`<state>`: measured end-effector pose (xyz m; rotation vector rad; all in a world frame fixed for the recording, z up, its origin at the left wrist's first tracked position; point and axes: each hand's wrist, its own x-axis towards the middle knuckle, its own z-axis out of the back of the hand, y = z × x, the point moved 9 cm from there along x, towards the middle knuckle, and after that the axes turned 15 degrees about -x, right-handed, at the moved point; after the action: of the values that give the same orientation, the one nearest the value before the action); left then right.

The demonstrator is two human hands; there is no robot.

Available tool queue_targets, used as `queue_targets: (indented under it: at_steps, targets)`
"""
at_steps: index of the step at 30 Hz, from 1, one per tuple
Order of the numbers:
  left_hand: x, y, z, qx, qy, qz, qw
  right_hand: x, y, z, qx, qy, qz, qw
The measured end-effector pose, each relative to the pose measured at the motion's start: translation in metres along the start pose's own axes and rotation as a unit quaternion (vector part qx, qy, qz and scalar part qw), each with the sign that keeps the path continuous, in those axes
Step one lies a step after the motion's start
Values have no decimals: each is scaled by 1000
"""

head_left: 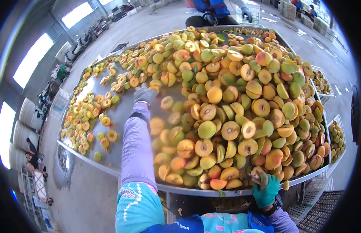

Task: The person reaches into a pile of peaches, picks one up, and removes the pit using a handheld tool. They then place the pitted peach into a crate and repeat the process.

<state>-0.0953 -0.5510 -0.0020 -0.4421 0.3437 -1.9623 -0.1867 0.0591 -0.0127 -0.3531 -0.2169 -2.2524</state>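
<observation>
A metal table (122, 103) bears a large heap of halved and whole yellow-green fruit (231, 97). My left hand (144, 94), in a grey glove, reaches far across the table to the heap's left edge, beside some fruit halves; its fingers are blurred and what they hold, if anything, is unclear. Near the front edge, my right hand (266, 190), in a green glove, has its fingers closed round a small tool (253, 176), partly hidden, against a fruit half (257, 171).
A smaller group of fruit (85, 120) lies at the table's left. Crates of fruit (336, 141) stand by the right edge. Across the far edge is a co-worker (213, 9) with gloved hands. A perforated crate (312, 198) sits below the front right corner.
</observation>
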Motion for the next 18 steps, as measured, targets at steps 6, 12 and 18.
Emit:
queue_targets:
  at_steps: [6,12,18]
  targets:
    - [29,-15,-75,40,218,-25,975,2,-1,-5,-17,19,-1,1000]
    - [53,-7,-103,176,310,-208,911,2,-2,-5,-14,19,-2,1000]
    - [88,-42,41,-51,-3,-103,993,1,-1,-6,-2,47,-6,999]
